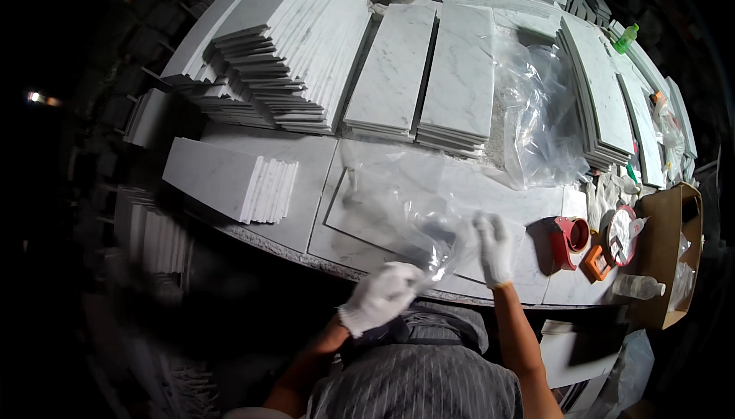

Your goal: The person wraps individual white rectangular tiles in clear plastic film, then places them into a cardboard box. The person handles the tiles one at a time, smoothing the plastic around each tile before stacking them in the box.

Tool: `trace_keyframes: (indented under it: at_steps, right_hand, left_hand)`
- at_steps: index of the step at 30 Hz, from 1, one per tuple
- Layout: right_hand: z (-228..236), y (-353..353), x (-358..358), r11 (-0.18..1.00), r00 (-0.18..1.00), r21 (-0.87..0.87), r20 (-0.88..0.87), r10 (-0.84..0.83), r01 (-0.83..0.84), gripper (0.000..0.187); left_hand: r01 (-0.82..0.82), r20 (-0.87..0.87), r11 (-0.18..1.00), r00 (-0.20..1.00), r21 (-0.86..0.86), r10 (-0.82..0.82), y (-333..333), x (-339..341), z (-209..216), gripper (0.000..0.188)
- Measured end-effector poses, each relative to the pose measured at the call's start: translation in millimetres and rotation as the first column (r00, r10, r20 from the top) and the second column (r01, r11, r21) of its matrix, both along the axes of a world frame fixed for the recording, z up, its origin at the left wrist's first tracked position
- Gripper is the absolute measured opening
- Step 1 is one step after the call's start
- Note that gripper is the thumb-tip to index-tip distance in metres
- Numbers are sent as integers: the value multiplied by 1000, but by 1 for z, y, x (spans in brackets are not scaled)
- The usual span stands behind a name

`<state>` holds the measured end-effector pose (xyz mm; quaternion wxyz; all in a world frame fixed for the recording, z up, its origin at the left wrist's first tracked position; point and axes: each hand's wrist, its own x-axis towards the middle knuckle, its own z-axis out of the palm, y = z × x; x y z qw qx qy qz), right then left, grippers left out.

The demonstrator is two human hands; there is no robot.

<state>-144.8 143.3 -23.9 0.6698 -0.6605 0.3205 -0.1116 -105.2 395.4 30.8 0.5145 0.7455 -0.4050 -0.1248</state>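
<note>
In front of me a white marble slab lies flat on the worktop, partly covered by a crumpled clear plastic bag. My left hand, in a white knit glove, is closed with curled fingers on the bag's near edge. To its right, my gloved right hand has its fingers stretched out at the bag's right side, over the slab. Motion blurs those fingers, and whether they touch the plastic is unclear.
Marble tile stacks stand at the back, with a shorter stack at left. More clear plastic lies behind. At right are a red tape dispenser, an orange tool, a plastic bottle and a cardboard box.
</note>
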Motion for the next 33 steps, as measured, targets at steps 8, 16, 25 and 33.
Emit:
trace_keyframes:
  at_steps: [8,16,25,33]
  right_hand:
    - [-52,87,-113,636,860,660,-30,-510,400,8]
    - [-69,121,-127,627,764,452,-242,-598,634,8]
    - [-92,50,-109,803,785,45,-250,-566,594,21]
    - [-97,26,-108,845,832,48,-212,-513,533,21]
  left_hand:
    - [-132,-788,936,508,327,347,112,-2,-48,13]
    - [-435,-202,717,762,545,615,120,60,-50,22]
    - [-618,375,520,780,590,501,78,98,-101,51]
    - [-611,347,606,790,509,505,109,82,-125,62]
